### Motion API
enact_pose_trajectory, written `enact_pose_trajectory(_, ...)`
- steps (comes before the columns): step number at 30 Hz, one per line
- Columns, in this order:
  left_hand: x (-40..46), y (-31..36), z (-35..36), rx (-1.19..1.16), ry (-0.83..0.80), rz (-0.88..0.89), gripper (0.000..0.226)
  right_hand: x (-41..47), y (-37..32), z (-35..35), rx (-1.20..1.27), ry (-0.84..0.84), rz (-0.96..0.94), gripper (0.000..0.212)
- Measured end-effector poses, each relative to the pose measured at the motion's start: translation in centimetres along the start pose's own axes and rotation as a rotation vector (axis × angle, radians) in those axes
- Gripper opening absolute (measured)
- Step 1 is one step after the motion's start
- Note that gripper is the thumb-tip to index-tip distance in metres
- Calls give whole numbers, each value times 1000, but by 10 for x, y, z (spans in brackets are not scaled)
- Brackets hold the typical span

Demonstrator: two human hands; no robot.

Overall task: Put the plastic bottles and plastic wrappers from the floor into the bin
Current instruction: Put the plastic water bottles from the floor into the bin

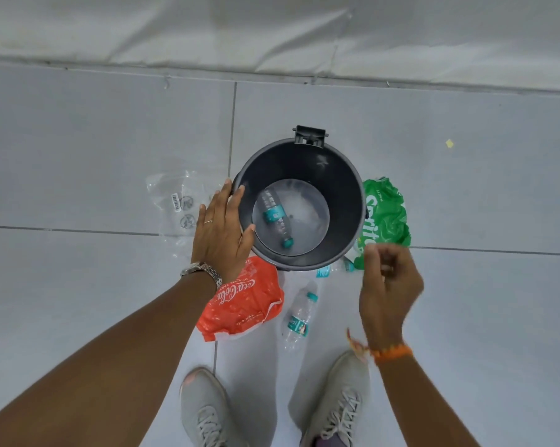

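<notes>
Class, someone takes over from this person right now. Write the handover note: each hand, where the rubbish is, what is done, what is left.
Left hand: open, resting on the bin rim.
Right hand: blurred, empty as far as I can tell, beside the green Sprite wrapper.
Done: one bottle lies in the bin.
Left on the floor: green wrapper, red Coca-Cola wrapper, clear wrapper, bottle by the feet, another bottle against the bin.

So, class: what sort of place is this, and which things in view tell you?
Probably an indoor room, though which kind is unclear. Clues: large pale floor tiles, a small dark bin standing on them, and a white sheet along the far edge.
</notes>
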State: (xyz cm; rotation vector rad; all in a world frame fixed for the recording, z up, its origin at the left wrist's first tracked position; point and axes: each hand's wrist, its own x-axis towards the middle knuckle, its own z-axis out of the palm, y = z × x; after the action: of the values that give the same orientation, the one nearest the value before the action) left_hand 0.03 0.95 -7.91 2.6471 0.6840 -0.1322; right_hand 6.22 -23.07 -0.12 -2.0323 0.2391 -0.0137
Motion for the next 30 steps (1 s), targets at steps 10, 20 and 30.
enact_pose_trajectory(10,6,14,6,-405,261,-113,43,-80,154,46,-686,-445,717,82)
enact_pose_trajectory(20,12,22,16,-402,327,-177,37,-72,172,73,-604,-544,737,56)
enact_pose_trajectory(30,9,24,6,-405,284,-182,36,-54,36,13,-18,321,482,47)
